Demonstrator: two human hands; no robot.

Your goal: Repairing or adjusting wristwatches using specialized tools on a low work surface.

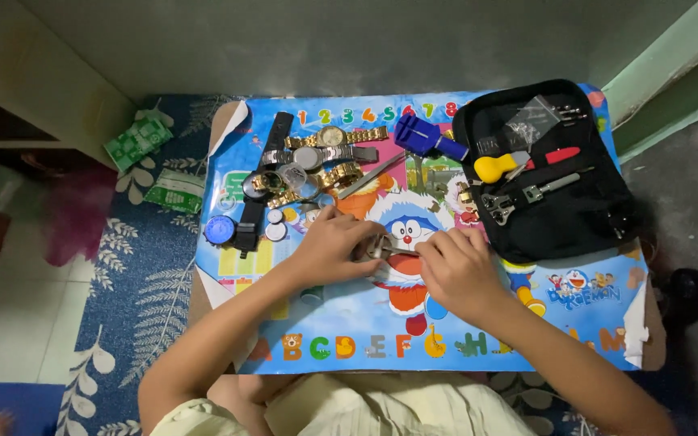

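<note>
My left hand [331, 245] is closed around a silver metal wristwatch [379, 246] at the middle of a low table covered with a colourful cartoon mat [583, 311]. My right hand [456, 266] pinches a thin metal tool against the watch's right side; the tool tip is mostly hidden by the fingers. Both hands rest on the mat, touching the watch from either side.
Several gold and silver watches [325, 157], black straps [262, 182], round batteries and a blue disc [220, 229] lie at the back left. A blue tool [426, 137] and tweezers [372, 175] lie behind the hands. An open black tool pouch [599, 202] holds screwdrivers and pliers.
</note>
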